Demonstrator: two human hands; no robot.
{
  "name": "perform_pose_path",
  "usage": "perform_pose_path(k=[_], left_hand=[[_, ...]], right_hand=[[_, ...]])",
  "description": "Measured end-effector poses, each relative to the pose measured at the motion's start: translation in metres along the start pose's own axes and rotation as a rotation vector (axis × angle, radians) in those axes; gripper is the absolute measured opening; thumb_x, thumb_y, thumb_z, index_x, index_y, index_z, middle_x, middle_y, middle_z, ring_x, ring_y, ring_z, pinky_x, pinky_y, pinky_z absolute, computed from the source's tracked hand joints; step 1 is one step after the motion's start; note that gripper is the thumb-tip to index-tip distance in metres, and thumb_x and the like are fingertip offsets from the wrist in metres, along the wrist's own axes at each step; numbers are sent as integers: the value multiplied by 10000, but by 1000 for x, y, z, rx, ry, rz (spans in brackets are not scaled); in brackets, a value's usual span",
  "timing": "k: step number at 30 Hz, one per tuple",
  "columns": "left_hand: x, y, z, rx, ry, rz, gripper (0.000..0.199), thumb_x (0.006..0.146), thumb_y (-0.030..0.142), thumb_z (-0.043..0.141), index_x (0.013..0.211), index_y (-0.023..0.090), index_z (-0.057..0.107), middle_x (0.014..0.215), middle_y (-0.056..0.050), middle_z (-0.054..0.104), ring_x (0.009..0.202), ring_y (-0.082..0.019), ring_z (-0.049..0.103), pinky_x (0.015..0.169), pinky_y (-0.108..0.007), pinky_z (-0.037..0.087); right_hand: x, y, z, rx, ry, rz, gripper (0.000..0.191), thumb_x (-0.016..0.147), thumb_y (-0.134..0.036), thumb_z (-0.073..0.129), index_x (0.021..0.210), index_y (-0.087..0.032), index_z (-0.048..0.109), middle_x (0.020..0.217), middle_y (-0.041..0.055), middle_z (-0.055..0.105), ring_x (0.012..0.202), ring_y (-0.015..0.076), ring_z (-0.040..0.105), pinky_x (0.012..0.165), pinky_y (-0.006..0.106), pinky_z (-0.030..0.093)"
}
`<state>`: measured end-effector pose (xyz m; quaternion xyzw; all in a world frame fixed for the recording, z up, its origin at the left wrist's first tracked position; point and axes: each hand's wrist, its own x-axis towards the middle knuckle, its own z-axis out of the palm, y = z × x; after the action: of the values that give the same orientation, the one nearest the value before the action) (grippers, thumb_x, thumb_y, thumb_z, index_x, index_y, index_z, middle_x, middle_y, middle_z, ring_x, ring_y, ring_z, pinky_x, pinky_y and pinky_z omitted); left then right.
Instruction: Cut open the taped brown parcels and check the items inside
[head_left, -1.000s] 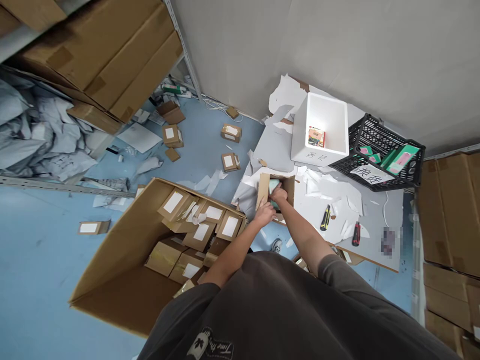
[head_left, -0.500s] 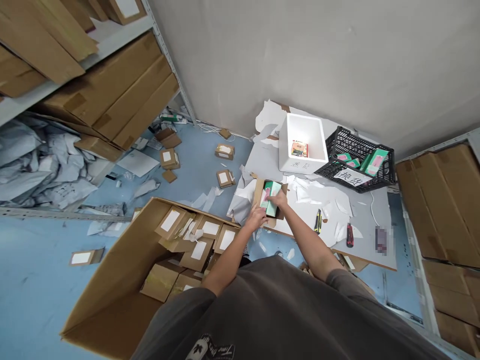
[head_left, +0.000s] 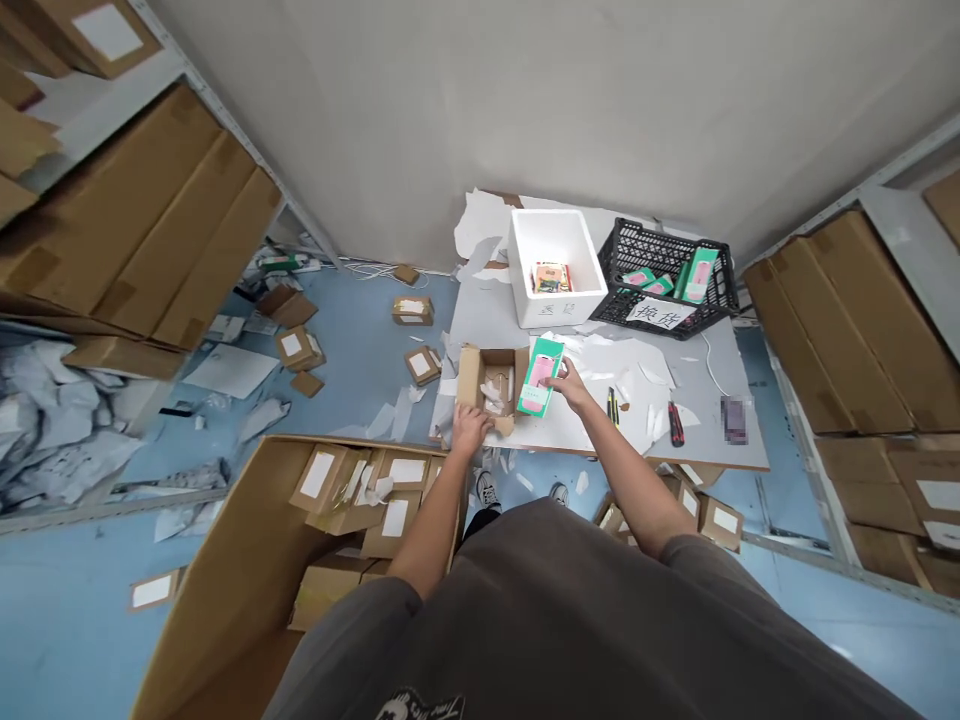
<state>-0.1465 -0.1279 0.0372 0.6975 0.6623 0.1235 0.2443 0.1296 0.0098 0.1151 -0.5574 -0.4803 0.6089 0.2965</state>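
Note:
My right hand [head_left: 570, 384] grips a green and pink product box [head_left: 541, 376] by its right side, tilted just right of an opened cardboard box [head_left: 471, 376]. Inside that cardboard box lie some white paper scraps [head_left: 495, 392]. My left hand [head_left: 471, 428] holds the cardboard box at its near left corner, fingers closed over the edge. Both boxes are at the front of the grey table [head_left: 720, 440]. Farther right on the tabletop lie a yellow and black utility knife [head_left: 613, 406] and a red and black utility knife [head_left: 676, 425].
Behind my hands stand a white foam box [head_left: 559, 311] with small packets inside and a black plastic crate [head_left: 679, 319] holding several green boxes. A big carton [head_left: 225, 560] of small parcels is at my left. Shelves with cartons [head_left: 847, 320] flank both sides; parcels and paper litter the floor.
My right hand has lifted the green and pink box out of the cardboard box and moved it to the right. My left hand stays on the cardboard box. The view has shifted right.

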Motion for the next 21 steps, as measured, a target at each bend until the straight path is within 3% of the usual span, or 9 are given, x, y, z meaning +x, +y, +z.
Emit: perform_pose_path(k=[4,8,12,15,16,19,21], left_hand=[[9,2,-10,58,-10,-35,119,929,277,736,1004,268,827,1076,-94,776,1209,-339,591,1332,-572,282],[10,12,-21,72,19,-91,286,897,202,682,1142,264,815,1192,-110,758,1213,-343,609,1214,-535,448],[-4,38,-23,45,284,-125,450,950,147,570,1353,236,752,1352,-144,709,1286,-333,637,1173,-497,510],[-10,76,-10,24,413,-105,422,996,184,568,1378,238,737,1315,-150,717,1293,-333,659,1201,-510,500],[-9,91,-3,7,398,-84,413,1010,199,567,1387,243,730,1316,-146,718,1304,-328,659,1206,-504,501],[14,139,29,-61,208,13,469,1034,242,584,1496,239,664,1448,-142,676,1417,-326,610,1268,-466,462],[41,165,52,-136,77,78,683,1001,267,666,1664,228,503,1644,-142,557,1548,-344,504,1332,-464,399]], right_hand=[[-5,27,-48,48,53,-20,797,652,-441,890,1348,-255,551,1252,104,785,1096,311,768,981,487,623],[4,69,-79,53,34,0,842,591,-386,919,1333,-253,545,1231,85,777,1111,311,755,1008,498,618],[18,111,-92,11,20,-15,879,589,-365,935,1367,-238,546,1346,116,740,1214,310,711,1082,487,581],[23,136,-97,-41,34,-18,896,634,-369,935,1429,-226,546,1416,135,710,1265,313,679,1106,471,562],[22,143,-99,-51,36,-17,894,650,-368,932,1443,-222,546,1419,139,708,1267,316,676,1098,468,565],[15,158,-105,-101,10,-31,873,683,-347,917,1460,-202,546,1388,149,722,1255,323,678,1090,471,565],[9,165,-108,-157,-36,-54,855,694,-319,894,1465,-199,545,1356,140,737,1246,321,685,1106,477,555]])
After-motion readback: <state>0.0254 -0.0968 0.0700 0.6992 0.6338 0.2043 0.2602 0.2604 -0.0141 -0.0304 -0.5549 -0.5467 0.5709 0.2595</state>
